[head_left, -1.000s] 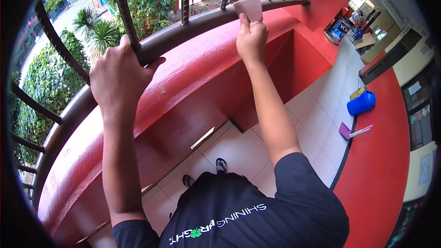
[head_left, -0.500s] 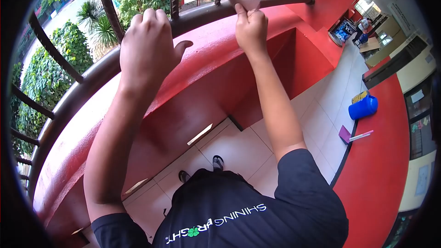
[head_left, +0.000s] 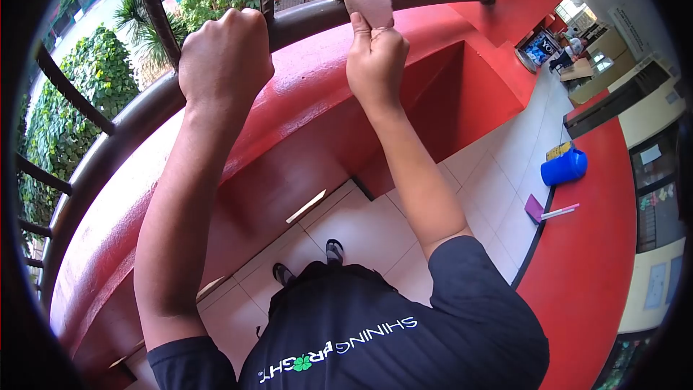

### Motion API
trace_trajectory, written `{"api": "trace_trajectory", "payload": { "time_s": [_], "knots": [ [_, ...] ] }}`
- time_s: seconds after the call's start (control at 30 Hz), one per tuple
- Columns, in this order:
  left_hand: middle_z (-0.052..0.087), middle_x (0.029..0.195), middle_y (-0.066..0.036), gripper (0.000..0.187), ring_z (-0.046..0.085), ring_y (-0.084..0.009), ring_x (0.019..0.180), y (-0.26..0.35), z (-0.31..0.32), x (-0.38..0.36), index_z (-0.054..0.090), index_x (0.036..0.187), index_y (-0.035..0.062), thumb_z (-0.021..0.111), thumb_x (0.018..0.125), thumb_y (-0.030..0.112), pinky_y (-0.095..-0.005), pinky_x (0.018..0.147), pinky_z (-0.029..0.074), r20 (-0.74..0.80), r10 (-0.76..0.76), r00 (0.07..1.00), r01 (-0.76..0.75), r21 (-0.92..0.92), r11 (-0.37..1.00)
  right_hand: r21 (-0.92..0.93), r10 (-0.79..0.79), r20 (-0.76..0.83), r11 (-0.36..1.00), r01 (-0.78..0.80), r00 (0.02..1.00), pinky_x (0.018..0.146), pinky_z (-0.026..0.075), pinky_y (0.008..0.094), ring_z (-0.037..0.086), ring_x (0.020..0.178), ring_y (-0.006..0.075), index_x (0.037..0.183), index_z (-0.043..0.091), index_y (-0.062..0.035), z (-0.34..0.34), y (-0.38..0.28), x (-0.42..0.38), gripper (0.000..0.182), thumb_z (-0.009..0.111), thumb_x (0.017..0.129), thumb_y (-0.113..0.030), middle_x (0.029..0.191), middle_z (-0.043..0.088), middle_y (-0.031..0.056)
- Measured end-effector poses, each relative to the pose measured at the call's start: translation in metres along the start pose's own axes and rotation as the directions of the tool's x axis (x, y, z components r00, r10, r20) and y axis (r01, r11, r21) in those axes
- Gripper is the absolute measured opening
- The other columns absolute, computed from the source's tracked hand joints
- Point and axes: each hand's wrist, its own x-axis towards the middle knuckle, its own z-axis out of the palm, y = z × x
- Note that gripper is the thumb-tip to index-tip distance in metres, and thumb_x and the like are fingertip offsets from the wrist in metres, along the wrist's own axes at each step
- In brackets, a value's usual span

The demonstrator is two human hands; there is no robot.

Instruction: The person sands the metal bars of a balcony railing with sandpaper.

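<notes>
My left hand (head_left: 225, 56) is closed around the dark metal railing (head_left: 307, 25) that curves along the top of the red ledge (head_left: 303, 94). To its right, my right hand (head_left: 375, 59) pinches a pinkish, rough-edged flat piece (head_left: 371, 6) between thumb and fingers. The piece sticks up above the fist, in front of the rail and its twisted vertical bars. What it is made of I cannot make out.
Green bushes (head_left: 86, 94) grow beyond the bars. On the right, a blue bin (head_left: 564, 167) and a purple dustpan (head_left: 535, 209) are beside the red wall base. A person (head_left: 569, 54) is far down the tiled corridor (head_left: 498, 166).
My left thumb has folded in from sticking out, closing the grip. My right hand has shifted left with the piece, which now shows more of its flat face. The view has shifted slightly.
</notes>
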Motion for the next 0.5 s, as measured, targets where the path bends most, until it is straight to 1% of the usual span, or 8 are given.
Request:
{"api": "trace_trajectory", "payload": {
  "time_s": [0.1, 0.13, 0.23, 0.27, 0.37, 0.4, 0.47, 0.5],
  "knots": [
    [0.073, 0.075, -0.018, 0.013, 0.076, -0.0325, 0.073, -0.001, -0.001, -0.002, 0.074, 0.077, 0.0046, 0.061, 0.076, 0.003, -0.0424, 0.064, 0.062, 0.015, 0.006, 1.0, -0.007, 0.007, 1.0, -0.307, 0.536, 0.053, 0.812, -0.497, 0.843, 0.059, 0.047, 0.0462, 0.064, 0.065, 0.0455, 0.082, 0.068, 0.0086, -0.018, 0.0, 0.024, 0.025, 0.065, 0.096, -0.012, 0.066, 0.061, 0.0278],
    [0.073, 0.075, -0.017, 0.012, 0.076, -0.0322, 0.073, -0.002, 0.0, -0.002, 0.074, 0.077, 0.0048, 0.061, 0.076, 0.003, -0.0421, 0.064, 0.061, 0.008, 0.014, 1.0, -0.014, 0.003, 1.0, -0.309, 0.534, 0.049, 0.812, -0.496, 0.844, 0.059, 0.047, 0.0462, 0.064, 0.065, 0.0455, 0.082, 0.068, 0.0086, -0.016, -0.007, 0.017, 0.025, 0.065, 0.096, -0.012, 0.066, 0.061, 0.0278],
    [0.073, 0.075, -0.017, 0.012, 0.076, -0.0318, 0.073, -0.004, 0.001, 0.001, 0.074, 0.077, 0.005, 0.062, 0.076, 0.002, -0.0415, 0.063, 0.061, -0.028, 0.03, 0.999, -0.031, -0.018, 0.999, -0.018, -0.033, -0.018, 0.999, 0.033, 0.999, 0.05, 0.042, 0.0436, 0.061, 0.05, 0.0395, 0.072, 0.066, 0.0095, 0.009, -0.021, -0.013, 0.033, 0.067, 0.096, -0.013, 0.057, 0.06, 0.0249],
    [0.073, 0.076, -0.017, 0.012, 0.076, -0.0318, 0.073, -0.004, 0.002, -0.002, 0.074, 0.077, 0.0051, 0.062, 0.076, 0.002, -0.0412, 0.063, 0.061, -0.039, 0.033, 0.999, -0.035, -0.035, 0.999, -0.022, -0.03, -0.014, 0.999, 0.03, 0.999, 0.05, 0.042, 0.0436, 0.061, 0.05, 0.0395, 0.072, 0.066, 0.0095, 0.007, -0.014, -0.007, 0.033, 0.067, 0.096, -0.013, 0.057, 0.06, 0.0249],
    [0.073, 0.077, -0.017, 0.009, 0.075, -0.0331, 0.074, -0.007, 0.008, -0.001, 0.072, 0.079, 0.0042, 0.063, 0.077, 0.005, -0.0431, 0.064, 0.061, 0.004, 0.035, 0.999, -0.035, -0.046, 0.998, -0.263, 0.552, -0.098, 0.788, -0.557, 0.828, 0.055, 0.046, 0.0439, 0.066, 0.059, 0.0401, 0.082, 0.069, 0.0086, -0.01, 0.003, 0.011, 0.023, 0.07, 0.093, -0.012, 0.064, 0.061, 0.0267],
    [0.072, 0.078, -0.018, 0.01, 0.075, -0.0346, 0.076, -0.008, 0.008, 0.0, 0.07, 0.081, 0.0033, 0.063, 0.078, 0.01, -0.0451, 0.066, 0.061, 0.026, 0.032, 0.999, -0.03, -0.059, 0.998, -0.262, 0.548, -0.104, 0.79, -0.554, 0.83, 0.055, 0.046, 0.0439, 0.066, 0.059, 0.0401, 0.082, 0.069, 0.0086, -0.008, -0.005, 0.004, 0.023, 0.07, 0.093, -0.012, 0.064, 0.061, 0.0267],
    [0.073, 0.078, -0.018, 0.01, 0.075, -0.0342, 0.076, -0.007, 0.006, 0.001, 0.071, 0.079, 0.0031, 0.062, 0.077, 0.007, -0.0444, 0.066, 0.061, -0.004, 0.039, 0.999, -0.04, -0.07, 0.997, -0.172, 0.243, 0.024, 0.956, -0.236, 0.97, 0.052, 0.043, 0.0403, 0.056, 0.049, 0.022, 0.078, 0.068, 0.0091, 0.0, -0.023, -0.018, 0.032, 0.071, 0.095, -0.018, 0.06, 0.063, 0.0209],
    [0.073, 0.078, -0.018, 0.011, 0.075, -0.0341, 0.076, -0.007, 0.006, 0.001, 0.071, 0.079, 0.0031, 0.061, 0.076, 0.006, -0.0441, 0.066, 0.061, 0.001, 0.038, 0.999, -0.038, -0.081, 0.996, -0.107, 0.096, -0.014, 0.99, -0.097, 0.995, 0.049, 0.04, 0.0423, 0.052, 0.045, 0.0226, 0.072, 0.066, 0.009, 0.004, -0.025, -0.02, 0.037, 0.072, 0.094, -0.02, 0.057, 0.061, 0.0208]
  ]
}}
